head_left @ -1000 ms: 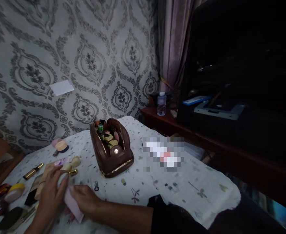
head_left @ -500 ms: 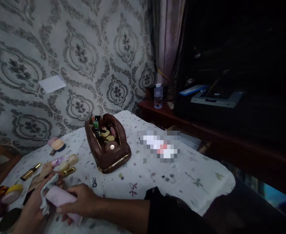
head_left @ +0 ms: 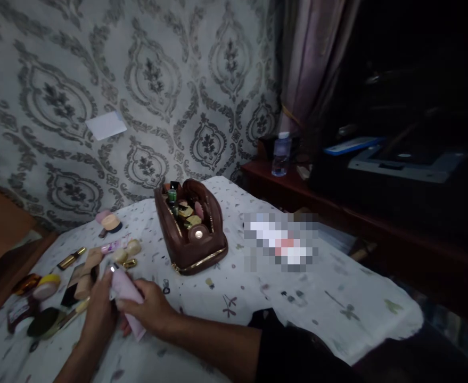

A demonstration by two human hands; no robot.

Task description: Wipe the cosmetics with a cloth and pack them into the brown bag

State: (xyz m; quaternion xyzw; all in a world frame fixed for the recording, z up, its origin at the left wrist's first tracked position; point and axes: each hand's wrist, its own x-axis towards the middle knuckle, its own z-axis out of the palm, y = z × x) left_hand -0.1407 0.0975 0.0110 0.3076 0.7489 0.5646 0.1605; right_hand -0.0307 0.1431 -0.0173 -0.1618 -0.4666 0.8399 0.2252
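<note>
A pale pink tube [head_left: 126, 292] with a silvery cap end slants between my hands over the patterned white cloth. My right hand [head_left: 152, 308] is wrapped round its lower part. At the capped end, my left hand [head_left: 103, 298] is closed on a pale cloth [head_left: 113, 291], mostly hidden between hand and tube. Beyond my hands stands an open brown bag [head_left: 194, 239], with a green-capped bottle and several small cosmetic items inside.
Cosmetics lie left of my hands, among them a gold and black lipstick [head_left: 72, 258], a yellow-lidded jar [head_left: 47, 287] and a dark round item [head_left: 42, 322]. A blurred-out item [head_left: 281, 242] lies right of the bag. A water bottle [head_left: 281, 154] stands on the dark red desk [head_left: 253, 173].
The view has swung left, so things sit further right in it. The tube is turned more upright, and the pale cloth shows less between my hands.
</note>
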